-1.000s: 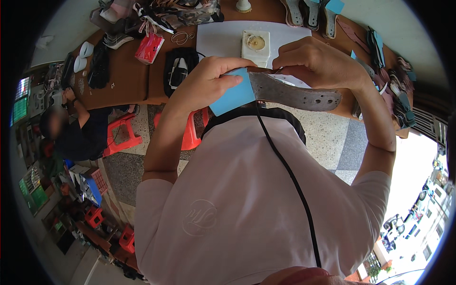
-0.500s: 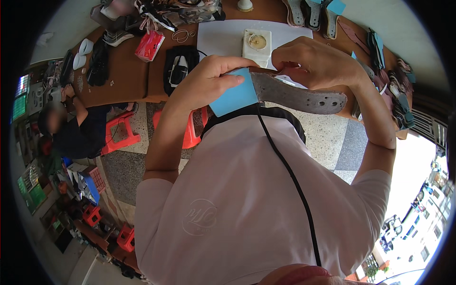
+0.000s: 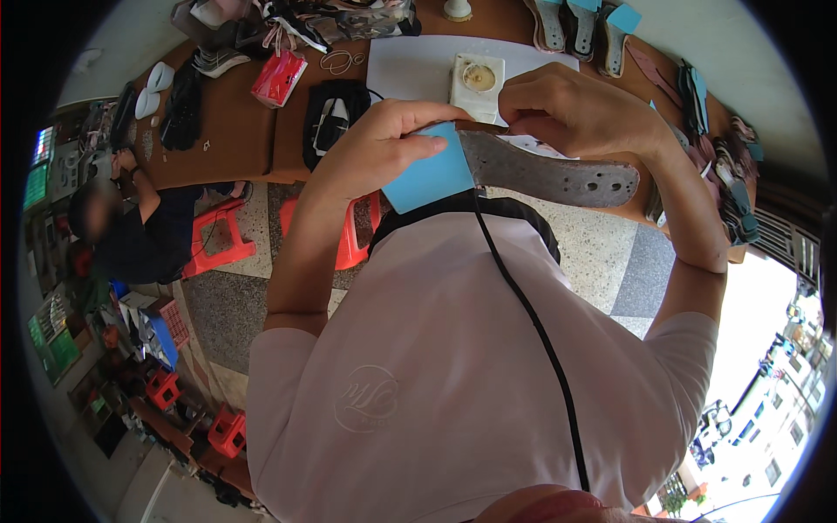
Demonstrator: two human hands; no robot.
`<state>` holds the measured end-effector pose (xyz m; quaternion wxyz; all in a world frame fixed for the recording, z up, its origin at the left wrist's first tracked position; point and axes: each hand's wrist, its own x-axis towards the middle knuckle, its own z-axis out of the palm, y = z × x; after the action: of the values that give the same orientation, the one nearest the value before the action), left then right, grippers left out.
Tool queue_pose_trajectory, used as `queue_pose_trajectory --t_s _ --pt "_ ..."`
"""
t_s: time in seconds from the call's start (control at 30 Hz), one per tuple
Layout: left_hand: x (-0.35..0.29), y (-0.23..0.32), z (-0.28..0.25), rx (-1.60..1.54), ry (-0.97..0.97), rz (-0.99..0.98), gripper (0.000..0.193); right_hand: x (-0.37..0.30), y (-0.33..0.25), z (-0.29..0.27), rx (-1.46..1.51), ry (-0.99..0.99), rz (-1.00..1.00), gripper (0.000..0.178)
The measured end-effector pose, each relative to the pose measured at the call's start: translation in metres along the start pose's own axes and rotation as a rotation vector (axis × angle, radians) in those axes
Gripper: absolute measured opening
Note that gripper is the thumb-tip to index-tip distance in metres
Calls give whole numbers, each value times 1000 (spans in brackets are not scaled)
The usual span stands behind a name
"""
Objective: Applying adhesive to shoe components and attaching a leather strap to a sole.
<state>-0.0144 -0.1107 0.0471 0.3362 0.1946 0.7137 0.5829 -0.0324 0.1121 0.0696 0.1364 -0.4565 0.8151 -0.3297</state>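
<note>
My left hand (image 3: pixel 377 144) grips a shoe insole by its light-blue end (image 3: pixel 433 173), thumb on top and fingers behind. The rest of the insole (image 3: pixel 547 171) is a dark grey-brown curved strip with several small holes near its tip, pointing right. My right hand (image 3: pixel 577 109) is closed, its fingers curled at the insole's far edge; whatever they hold is hidden. Just beyond both hands, a white square block (image 3: pixel 477 96) with a round well of yellowish stuff rests on a white sheet (image 3: pixel 397 65).
More insoles with blue ends (image 3: pixel 582 30) lie at the back right, and piled pieces (image 3: pixel 732 187) at the right. A red packet (image 3: pixel 279 78) and black pouch (image 3: pixel 336 122) lie on the brown table (image 3: pixel 240 131). Another person (image 3: pixel 131 227) sits at the left near red stools (image 3: pixel 218 240).
My right hand has shifted slightly along the insole's far edge, its fingers curling in more. The left hand keeps its hold. The whole view has turned a little.
</note>
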Motion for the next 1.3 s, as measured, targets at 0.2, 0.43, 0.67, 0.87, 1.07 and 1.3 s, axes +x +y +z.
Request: queue_pose_trajectory --t_s 0.2,0.43,0.67,0.87,1.07,1.3 --pt "2 -5 1 27 38 2 33 4 5 -2 71 -81 -15 3" --pt "4 -5 2 65 79 -15 31 6 4 -4 126 -103 37 5" --pt "7 -13 1 75 102 36 33 6 8 -4 138 -122 22 6" --pt "9 -9 4 128 100 -42 32 5 9 -5 113 -136 15 7" --pt "11 -9 4 166 92 -10 32 5 9 -3 73 -116 -15 6" --pt "11 -1 2 308 104 -23 31 4 13 -1 98 -58 -5 6"
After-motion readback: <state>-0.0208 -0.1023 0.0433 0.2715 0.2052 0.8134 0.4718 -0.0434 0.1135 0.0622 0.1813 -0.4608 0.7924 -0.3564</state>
